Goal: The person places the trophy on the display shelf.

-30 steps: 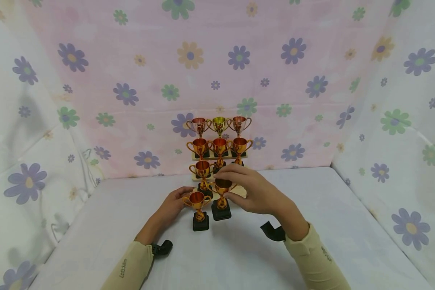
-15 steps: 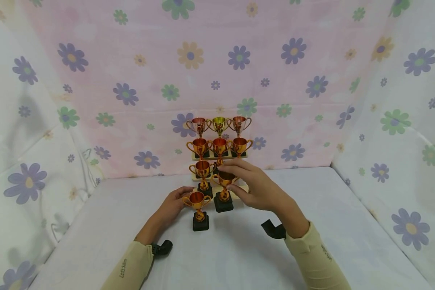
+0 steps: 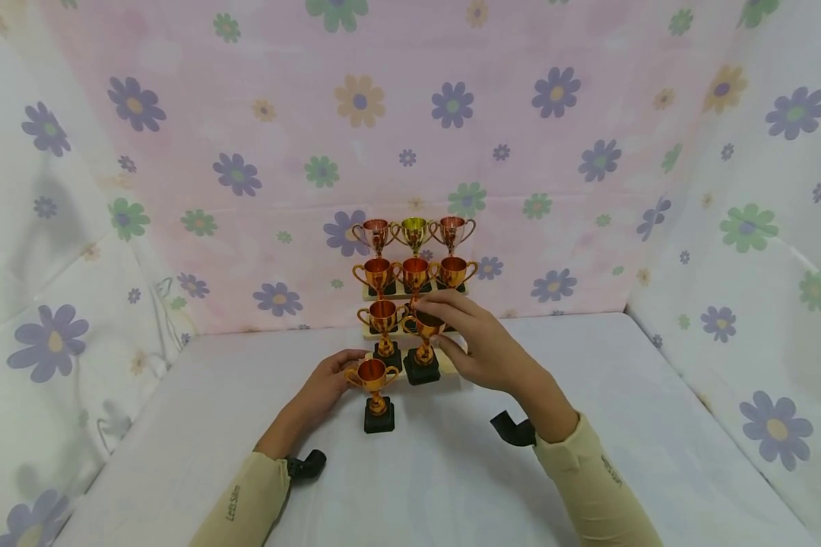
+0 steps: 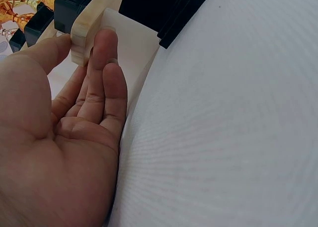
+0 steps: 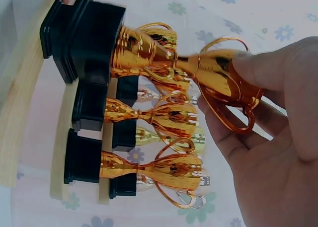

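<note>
My right hand (image 3: 482,342) holds a small gold trophy cup (image 3: 425,351) by its bowl, thumb on one side and fingers on the other. That trophy is upright, its black base at the front of the lowest step; whether it touches the wood I cannot tell. My left hand (image 3: 326,384) grips the left end of the tiered wooden stand (image 4: 89,26), thumb on the board's edge and fingers below it. Another gold trophy (image 3: 383,316) stands on the lowest step at left. Nearer me, a gold trophy (image 3: 372,375) stands on the white cloth.
Higher steps bear rows of trophies: gold cups (image 3: 378,272) in the middle, then a yellow-gold cup (image 3: 413,230) between two rose-coloured ones at the top. Behind the stand hangs a flowered pink backdrop (image 3: 410,182). White cloth (image 3: 554,486) covers the table.
My right hand has carried the held trophy away from me, slightly right, up to the lowest step. My left hand stays at the stand's end, and the front trophy has not moved.
</note>
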Demonstrator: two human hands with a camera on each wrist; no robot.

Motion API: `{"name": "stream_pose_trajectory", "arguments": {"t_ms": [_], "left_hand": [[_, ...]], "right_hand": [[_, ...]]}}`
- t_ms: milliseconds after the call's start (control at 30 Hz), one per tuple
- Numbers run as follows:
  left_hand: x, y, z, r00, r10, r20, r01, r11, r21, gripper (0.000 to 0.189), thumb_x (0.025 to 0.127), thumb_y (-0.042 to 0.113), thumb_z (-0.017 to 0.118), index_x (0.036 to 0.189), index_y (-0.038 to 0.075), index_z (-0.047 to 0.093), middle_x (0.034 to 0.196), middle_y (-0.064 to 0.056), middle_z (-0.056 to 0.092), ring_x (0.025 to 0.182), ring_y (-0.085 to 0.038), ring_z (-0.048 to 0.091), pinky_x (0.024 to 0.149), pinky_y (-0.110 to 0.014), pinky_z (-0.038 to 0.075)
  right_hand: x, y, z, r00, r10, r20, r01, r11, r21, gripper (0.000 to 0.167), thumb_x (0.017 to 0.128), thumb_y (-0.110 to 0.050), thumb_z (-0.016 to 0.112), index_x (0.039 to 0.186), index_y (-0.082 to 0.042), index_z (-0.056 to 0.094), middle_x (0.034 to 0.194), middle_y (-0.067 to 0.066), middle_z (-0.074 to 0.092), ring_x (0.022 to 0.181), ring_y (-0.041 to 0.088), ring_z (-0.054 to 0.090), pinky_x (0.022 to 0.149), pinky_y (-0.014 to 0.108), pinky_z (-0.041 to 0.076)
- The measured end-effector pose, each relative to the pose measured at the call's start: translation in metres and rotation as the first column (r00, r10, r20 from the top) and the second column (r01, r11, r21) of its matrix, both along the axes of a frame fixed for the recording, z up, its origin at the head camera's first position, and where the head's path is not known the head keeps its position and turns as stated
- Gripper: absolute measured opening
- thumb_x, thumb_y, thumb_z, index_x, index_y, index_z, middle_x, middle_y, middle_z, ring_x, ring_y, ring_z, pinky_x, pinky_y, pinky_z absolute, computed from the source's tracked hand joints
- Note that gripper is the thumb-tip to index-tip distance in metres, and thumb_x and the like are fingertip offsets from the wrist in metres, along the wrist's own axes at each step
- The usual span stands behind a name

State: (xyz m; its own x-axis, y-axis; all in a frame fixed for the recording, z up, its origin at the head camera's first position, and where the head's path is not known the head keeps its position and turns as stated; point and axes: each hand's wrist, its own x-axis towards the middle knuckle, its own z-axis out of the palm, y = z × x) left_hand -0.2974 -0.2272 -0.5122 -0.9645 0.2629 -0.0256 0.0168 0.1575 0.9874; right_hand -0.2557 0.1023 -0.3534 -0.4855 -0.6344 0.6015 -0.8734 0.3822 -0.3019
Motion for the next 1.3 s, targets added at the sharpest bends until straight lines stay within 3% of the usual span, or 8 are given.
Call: {"name": "stream_pose_trajectory", "arguments": {"t_ms": [600,1167,1300], "left_hand": [[0.003,0.002,0.004,1.0,0.013,-0.006,-0.013,0.999,-0.049,0.043,0.109,0.017,0.056,0.151,0.006,0.055,0.139,-0.012,0.069,0.122,-0.02,0.067,0.098,-0.026,0.053],[0.001,0.0,0.001,1.0,0.01,-0.007,-0.01,0.999,-0.046,0.043,0.108,0.013,0.055,0.15,0.005,0.055,0.136,-0.014,0.07,0.122,-0.021,0.066,0.094,-0.024,0.054],[0.001,0.0,0.001,1.0,0.01,-0.001,-0.01,0.999,-0.038,0.044,0.107,0.013,0.055,0.15,0.004,0.054,0.137,-0.014,0.07,0.123,-0.021,0.066,0.093,-0.024,0.053]], "right_hand": [[-0.012,-0.011,-0.014,0.997,-0.062,-0.038,0.059,0.996,-0.07,0.053,0.098,0.004,0.071,0.149,-0.001,0.058,0.151,0.011,0.054,0.137,0.028,0.054,0.105,0.044,0.053],[-0.023,-0.017,-0.026,0.996,-0.091,0.002,0.091,0.991,-0.096,0.051,0.1,0.001,0.07,0.149,-0.003,0.059,0.151,0.011,0.055,0.139,0.028,0.054,0.098,0.042,0.056],[-0.026,-0.019,-0.028,0.995,-0.098,0.009,0.098,0.991,-0.092,0.05,0.1,0.001,0.07,0.148,-0.003,0.059,0.15,0.012,0.056,0.139,0.029,0.054,0.102,0.043,0.055]]}}
